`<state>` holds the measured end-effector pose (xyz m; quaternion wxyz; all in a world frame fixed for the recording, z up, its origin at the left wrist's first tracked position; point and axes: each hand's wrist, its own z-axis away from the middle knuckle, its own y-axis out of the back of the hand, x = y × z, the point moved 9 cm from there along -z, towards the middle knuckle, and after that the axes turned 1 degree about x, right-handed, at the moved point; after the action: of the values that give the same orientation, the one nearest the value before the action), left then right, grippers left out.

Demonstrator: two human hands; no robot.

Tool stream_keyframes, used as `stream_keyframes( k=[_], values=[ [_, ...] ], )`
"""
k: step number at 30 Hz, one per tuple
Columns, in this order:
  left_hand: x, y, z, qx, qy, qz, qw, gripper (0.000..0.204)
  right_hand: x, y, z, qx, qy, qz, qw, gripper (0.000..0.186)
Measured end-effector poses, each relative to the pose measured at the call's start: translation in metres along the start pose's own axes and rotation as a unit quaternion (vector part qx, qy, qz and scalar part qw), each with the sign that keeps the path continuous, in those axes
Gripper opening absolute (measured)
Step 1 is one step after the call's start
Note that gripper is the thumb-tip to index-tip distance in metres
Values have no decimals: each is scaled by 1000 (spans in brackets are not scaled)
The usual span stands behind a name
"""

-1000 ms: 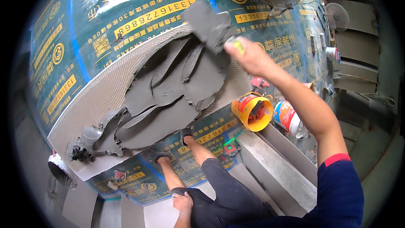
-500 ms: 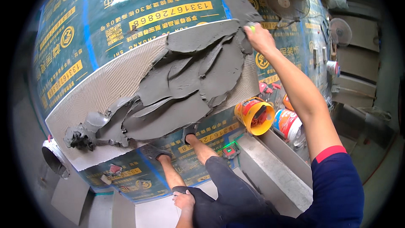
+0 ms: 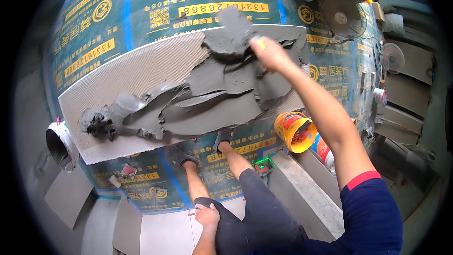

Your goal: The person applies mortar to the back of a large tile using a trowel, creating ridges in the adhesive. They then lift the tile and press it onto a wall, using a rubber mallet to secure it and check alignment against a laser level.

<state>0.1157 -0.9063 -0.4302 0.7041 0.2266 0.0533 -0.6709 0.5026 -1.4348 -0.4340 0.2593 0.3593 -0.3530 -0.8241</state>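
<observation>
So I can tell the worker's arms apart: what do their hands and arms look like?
The right hand and left hand are both bare, with no glove or watch showing. The right arm wears a short navy sleeve edged with a red band; the left sleeve is out of view.

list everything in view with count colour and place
slab: 1, pale, centre
mortar: 1 mass, grey, on slab
trowel: 1, grey-coated, in right grip
right bucket: 1, yellow, beside slab
left bucket: 1, white, beside slab
fans: 2, greyish, upper right
floor sheet: 1, green, beneath slab
small device: 1, red, lower centre
long block: 1, grey, lower right
shoes: 2, grey, below slab
right grip: 1, bare, on trowel
left grip: 1, bare, on left knee
</observation>
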Motion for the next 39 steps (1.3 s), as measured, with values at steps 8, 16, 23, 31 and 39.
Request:
stream_keyframes(
  k=[8,16,23,31,39],
  values=[
    [-28,13,-7,43,-34,45,998,75,8,-42,110,-74,-179,-279,941,56],
    [-61,38,-19,33,-62,89,994,72,-176,-266,264,-200,-262,-533,779,53],
    [-85,52,-29,55,-91,94,990,71,-181,-188,198,-184,53,209,959,54],
    [-103,67,-38,37,-118,116,986,70,-18,-106,208,21,-154,160,975,65],
    [-113,64,-47,34,-113,94,989,68,-95,-204,283,-70,-385,-417,820,52]
  ],
)
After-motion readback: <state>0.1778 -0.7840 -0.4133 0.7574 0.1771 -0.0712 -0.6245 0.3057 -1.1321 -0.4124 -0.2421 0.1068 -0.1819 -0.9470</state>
